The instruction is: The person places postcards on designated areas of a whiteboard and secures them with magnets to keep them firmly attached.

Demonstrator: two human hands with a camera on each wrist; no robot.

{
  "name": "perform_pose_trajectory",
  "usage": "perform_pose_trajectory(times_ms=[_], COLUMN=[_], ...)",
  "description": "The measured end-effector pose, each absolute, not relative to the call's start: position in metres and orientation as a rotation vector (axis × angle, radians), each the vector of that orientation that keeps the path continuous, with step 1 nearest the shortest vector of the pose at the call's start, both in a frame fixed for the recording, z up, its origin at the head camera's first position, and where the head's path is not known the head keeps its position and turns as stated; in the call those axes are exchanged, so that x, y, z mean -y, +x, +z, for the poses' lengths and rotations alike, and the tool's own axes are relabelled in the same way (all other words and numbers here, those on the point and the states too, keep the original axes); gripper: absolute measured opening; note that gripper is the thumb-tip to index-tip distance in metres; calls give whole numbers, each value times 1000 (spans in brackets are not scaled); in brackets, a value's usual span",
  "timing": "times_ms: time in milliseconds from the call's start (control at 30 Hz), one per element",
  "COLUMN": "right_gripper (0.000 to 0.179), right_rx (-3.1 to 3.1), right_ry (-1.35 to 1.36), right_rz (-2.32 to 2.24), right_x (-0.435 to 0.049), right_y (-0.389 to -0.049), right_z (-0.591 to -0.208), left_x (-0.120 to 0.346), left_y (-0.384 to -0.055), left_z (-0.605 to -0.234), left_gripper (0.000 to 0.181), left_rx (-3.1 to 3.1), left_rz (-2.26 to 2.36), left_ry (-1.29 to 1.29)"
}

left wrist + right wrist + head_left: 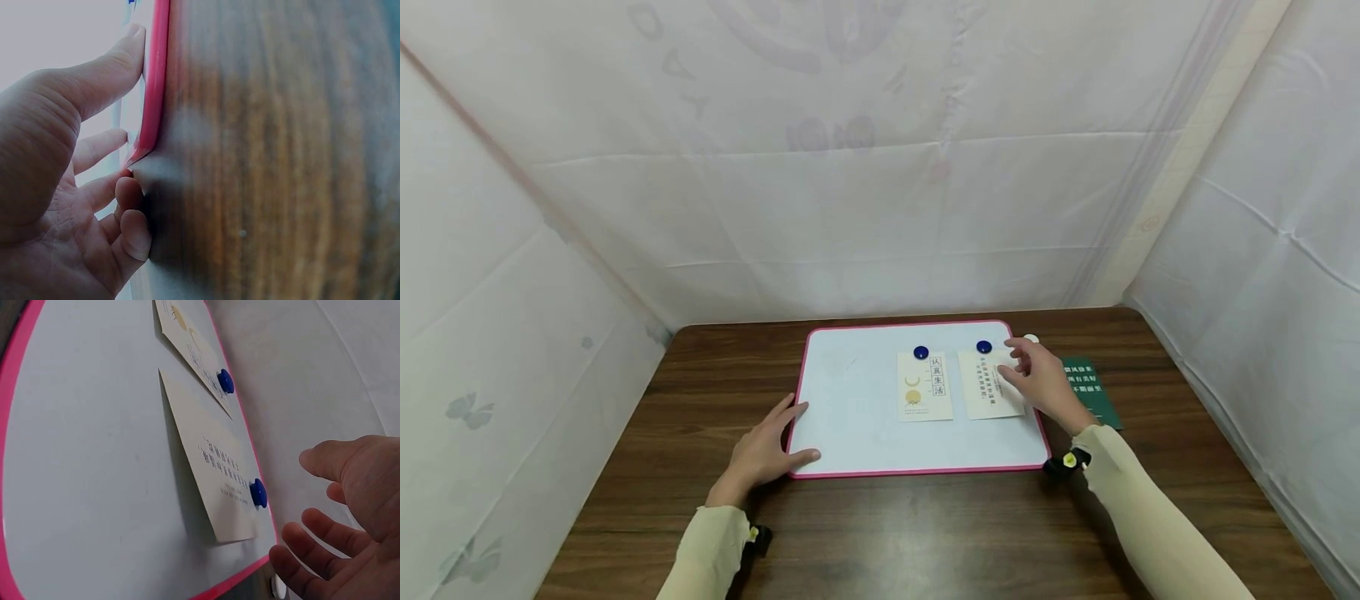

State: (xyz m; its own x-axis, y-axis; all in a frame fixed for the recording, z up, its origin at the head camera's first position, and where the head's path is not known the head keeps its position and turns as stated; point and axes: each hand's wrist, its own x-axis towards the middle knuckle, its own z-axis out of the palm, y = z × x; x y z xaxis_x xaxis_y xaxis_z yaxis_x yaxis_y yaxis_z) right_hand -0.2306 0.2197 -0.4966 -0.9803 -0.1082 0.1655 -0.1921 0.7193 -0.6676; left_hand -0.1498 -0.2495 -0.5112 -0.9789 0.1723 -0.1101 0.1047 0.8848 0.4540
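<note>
A dark brown wood-grained table [910,533] carries a white board [842,392] with a pink rim, lying flat. To the board's right lies a green card [1092,385] with white lettering; near the board's far right corner sits a small white round piece [1032,338], perhaps a magnet.

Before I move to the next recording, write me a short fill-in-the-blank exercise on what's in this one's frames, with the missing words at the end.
1. The whiteboard, touched by the left hand, is edged in ____.
2. At the tops of the left cream card and right cream card sit round magnets coloured ____.
3. The third card, lying on the table to the right of the whiteboard, is ____.
4. The right hand is holding ____.

Missing words: pink; blue; green; nothing.
</note>
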Motion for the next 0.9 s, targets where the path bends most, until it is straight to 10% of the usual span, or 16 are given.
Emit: perform_pose_trajectory(times_ms=[900], right_gripper=[54], right_rx=[2834], right_ry=[134], right_rz=[1070], right_x=[-268], right_y=[-213], right_z=[-502], left_x=[252], left_y=[-147], left_z=[-509], left_gripper=[92], left_rx=[-2911], left_rz=[676], left_ry=[220])
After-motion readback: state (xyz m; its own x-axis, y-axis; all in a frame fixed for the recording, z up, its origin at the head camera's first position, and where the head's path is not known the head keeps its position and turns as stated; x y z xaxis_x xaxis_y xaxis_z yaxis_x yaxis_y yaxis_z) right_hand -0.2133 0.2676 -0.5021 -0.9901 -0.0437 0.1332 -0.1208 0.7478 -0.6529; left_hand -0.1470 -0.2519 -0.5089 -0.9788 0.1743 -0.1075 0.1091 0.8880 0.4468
